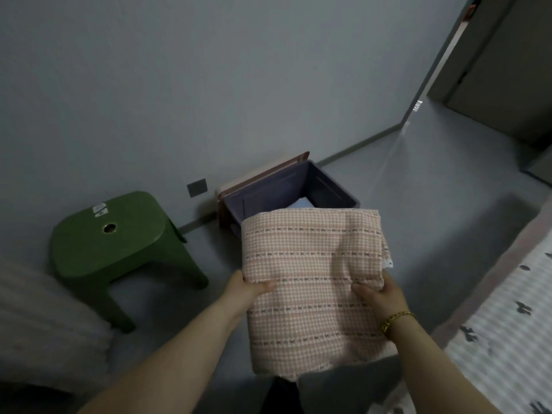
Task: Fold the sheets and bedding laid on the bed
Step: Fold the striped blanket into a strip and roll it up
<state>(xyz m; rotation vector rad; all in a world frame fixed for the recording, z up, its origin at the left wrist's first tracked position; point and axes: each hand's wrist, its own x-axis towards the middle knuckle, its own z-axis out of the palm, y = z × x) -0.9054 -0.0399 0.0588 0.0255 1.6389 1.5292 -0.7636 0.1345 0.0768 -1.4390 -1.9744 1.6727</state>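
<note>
Hands grip a folded pink checked sheet [313, 282] from both sides: the left hand [245, 289] clamps its left edge, thumb on top, and the right hand [380, 294], wearing a gold bracelet [397, 319], clamps its right edge. Held flat in the air, the sheet extends away from both grips, its far edge over the near rim of the purple bin [301, 186]. Left of the bin stands a green stool [119, 243].

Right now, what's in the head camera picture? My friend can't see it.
Two hands, left and right, hold a folded pink checked sheet over an open purple storage bin on the floor by the wall. A green stool stands to the left, and the bed edge shows at right.
</note>
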